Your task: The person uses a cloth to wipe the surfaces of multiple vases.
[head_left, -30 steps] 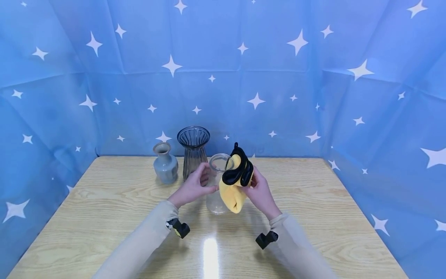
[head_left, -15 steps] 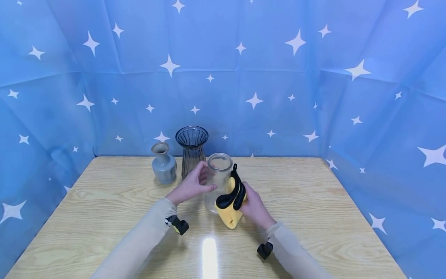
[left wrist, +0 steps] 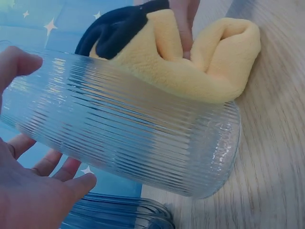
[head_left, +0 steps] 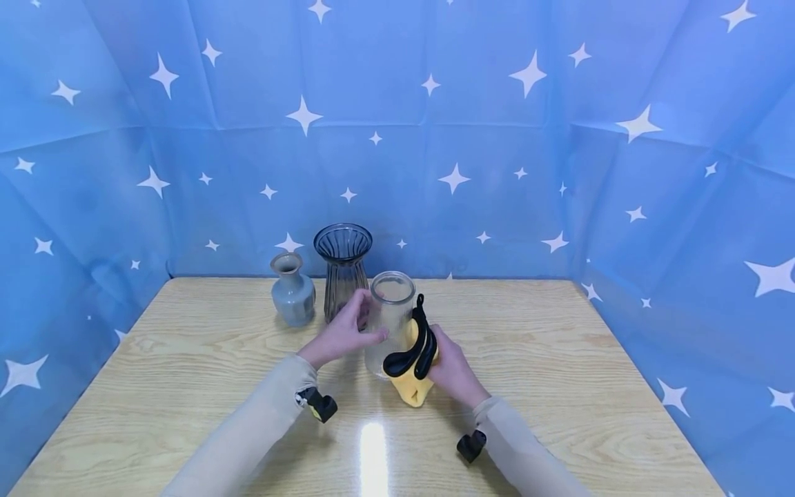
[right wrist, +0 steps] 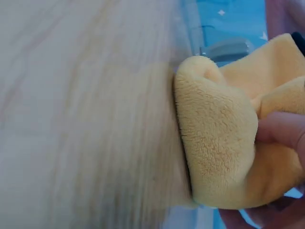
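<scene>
A clear ribbed glass vase (head_left: pixel 391 314) stands upright on the table. My left hand (head_left: pixel 344 334) curves around its left side, with the thumb in front and the fingers behind. In the left wrist view the thumb lies against the upper part of the ribbed glass vase (left wrist: pixel 152 138). My right hand (head_left: pixel 456 367) grips a folded yellow plush cloth (head_left: pixel 415 388) with black edging and presses it to the vase's right side, low down. From the right wrist, the bunched cloth (right wrist: pixel 217 129) shows close to the tabletop, a finger pushed into its fold.
Behind my left hand stands a smoky grey fluted glass vase (head_left: pixel 344 276). A small grey-blue ceramic vase (head_left: pixel 293 297) is left of it. The wooden table (head_left: pixel 559 386) ends at a blue star-patterned cloth backdrop (head_left: pixel 397 159).
My right hand has moved the cloth down from near the vase's upper side to its lower side; in the last half second it barely moved. The left hand stays at the vase.
</scene>
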A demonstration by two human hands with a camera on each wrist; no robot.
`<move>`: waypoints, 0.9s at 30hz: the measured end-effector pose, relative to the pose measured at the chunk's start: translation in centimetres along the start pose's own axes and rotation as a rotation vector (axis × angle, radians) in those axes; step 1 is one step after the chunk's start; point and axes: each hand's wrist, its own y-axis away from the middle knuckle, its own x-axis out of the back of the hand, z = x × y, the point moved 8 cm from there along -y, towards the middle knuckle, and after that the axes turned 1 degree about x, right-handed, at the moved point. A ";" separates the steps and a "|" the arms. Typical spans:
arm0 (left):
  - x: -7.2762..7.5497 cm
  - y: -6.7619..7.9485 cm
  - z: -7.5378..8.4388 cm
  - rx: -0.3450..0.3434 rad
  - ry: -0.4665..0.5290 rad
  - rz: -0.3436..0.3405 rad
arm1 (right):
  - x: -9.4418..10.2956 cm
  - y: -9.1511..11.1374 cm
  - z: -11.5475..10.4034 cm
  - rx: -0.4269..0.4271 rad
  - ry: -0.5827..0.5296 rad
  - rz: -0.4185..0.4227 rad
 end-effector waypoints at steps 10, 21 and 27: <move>0.4 -0.1 -0.2 -0.047 -0.072 -0.005 | 2.5 -0.3 -3.2 0.037 -0.152 0.062; 0.2 -0.1 -0.1 -0.005 -0.021 -0.052 | 5.5 -1.5 -8.6 0.111 -0.338 0.146; 0.1 -0.1 0.1 -0.024 -0.027 -0.065 | 5.8 -2.4 -7.3 0.125 -0.424 0.195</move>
